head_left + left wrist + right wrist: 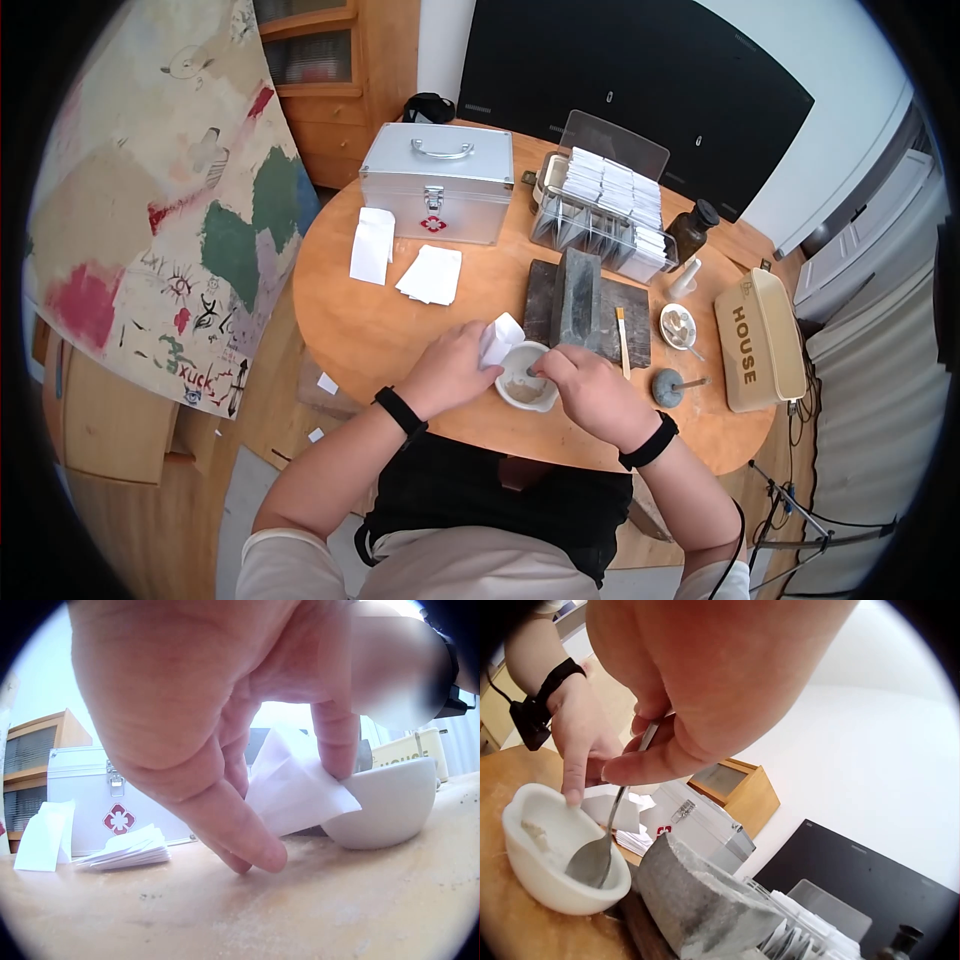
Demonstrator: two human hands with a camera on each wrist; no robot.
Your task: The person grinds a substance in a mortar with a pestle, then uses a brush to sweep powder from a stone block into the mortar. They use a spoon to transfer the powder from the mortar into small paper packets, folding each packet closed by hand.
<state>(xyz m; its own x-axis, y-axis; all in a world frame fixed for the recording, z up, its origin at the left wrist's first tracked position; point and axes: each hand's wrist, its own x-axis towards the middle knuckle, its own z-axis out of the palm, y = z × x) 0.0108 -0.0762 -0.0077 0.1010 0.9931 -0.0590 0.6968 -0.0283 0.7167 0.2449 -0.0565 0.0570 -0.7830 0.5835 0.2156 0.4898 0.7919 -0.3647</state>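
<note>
A white mortar-like bowl (566, 891) with a spout stands near the table's front edge, with pale powder (522, 391) at its bottom. My left hand (452, 370) holds a folded white paper packet (296, 787) beside the bowl, and one of its digits touches the rim. From the other side, my right hand (605, 400) pinches the handle of a metal spoon (591, 862). The spoon's head is down inside the bowl, close to its wall.
Behind the bowl lies a dark slab (630, 300) bearing a grey stone block (578, 310) and a brush (623, 345). White papers (432, 275) lie before a silver case (430, 200). A small dish (668, 312), a grey round weight with a stick (668, 388) and a HOUSE box (760, 340) stand right.
</note>
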